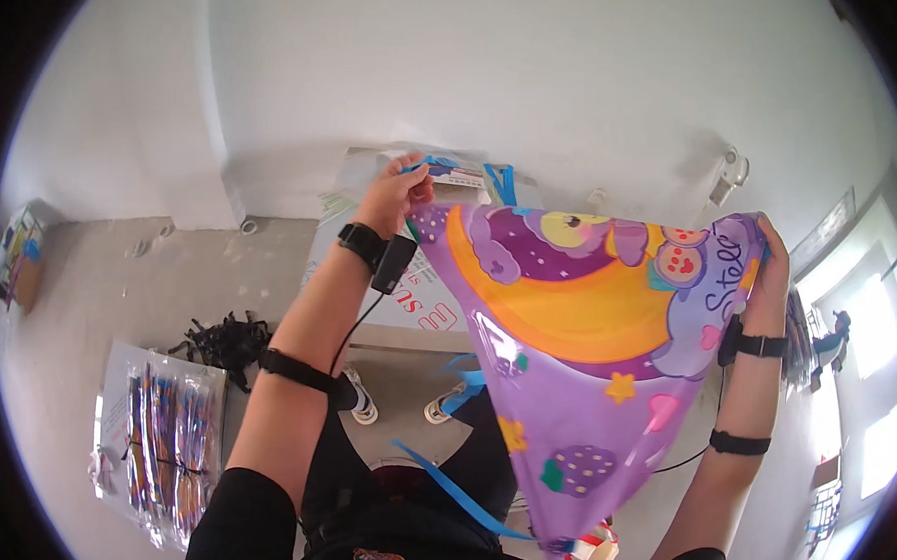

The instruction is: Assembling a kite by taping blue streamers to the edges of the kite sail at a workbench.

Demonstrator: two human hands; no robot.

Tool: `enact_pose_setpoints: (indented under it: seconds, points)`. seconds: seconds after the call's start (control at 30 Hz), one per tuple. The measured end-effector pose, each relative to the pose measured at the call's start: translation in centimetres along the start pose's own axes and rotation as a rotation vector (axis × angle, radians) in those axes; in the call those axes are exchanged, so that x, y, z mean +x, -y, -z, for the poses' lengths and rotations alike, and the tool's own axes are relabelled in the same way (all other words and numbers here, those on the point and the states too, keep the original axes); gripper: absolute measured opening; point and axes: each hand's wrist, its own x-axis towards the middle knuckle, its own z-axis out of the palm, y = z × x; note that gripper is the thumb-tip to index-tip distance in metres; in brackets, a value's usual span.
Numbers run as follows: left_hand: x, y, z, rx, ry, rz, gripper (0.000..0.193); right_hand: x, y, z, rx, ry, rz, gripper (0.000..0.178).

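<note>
A purple triangular kite (565,415) of glossy film is stretched between my hands, printed with an orange moon, stars and strawberries. My left hand (405,190) is closed in a pinch at its upper left corner, with a bit of blue ribbon at the fingertips. At the upper right corner my right hand (772,271) grips the edge, its fingers mostly hidden behind the film. The pointed end hangs down toward my lap. A blue streamer (458,492) trails beside that lower tip, left of it.
In front of me, against the white wall, stands a low table or box top (353,259) with printed sheets and blue strips. Bundled clear-wrapped packages (170,432) lie on the floor at left, near a black tangled heap (226,348). A box (22,259) stands far left.
</note>
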Motion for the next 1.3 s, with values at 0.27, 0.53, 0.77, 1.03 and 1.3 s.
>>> enact_pose_setpoints:
  seconds: [0.27, 0.53, 0.77, 1.03, 1.3]
  points:
    - [-0.6, -3.5, -1.4, -0.213, -0.010, -0.115, 0.033, 2.8, 12.0, 9.5, 0.238, -0.052, 0.011, 0.006]
    - [7.6, -4.6, -4.7, -0.821, 0.339, 0.278, 0.041, -3.3, 25.4, 21.1, 0.278, -0.019, 0.268, 0.017]
    - [14.6, -11.0, -9.1, -1.371, 0.693, 0.634, 0.067, -5.8, 31.8, 28.9, 0.191, -0.081, 0.294, 0.026]
    - [22.2, -16.4, -6.7, -1.292, 0.573, 0.240, 0.039, -4.8, 31.0, 36.0, 0.244, -0.294, 0.054, 0.015]
    - [17.5, -9.5, -3.3, -0.581, 0.993, 0.520, 0.061, 2.6, 26.2, 34.7, 0.334, -0.052, 0.081, 0.011]
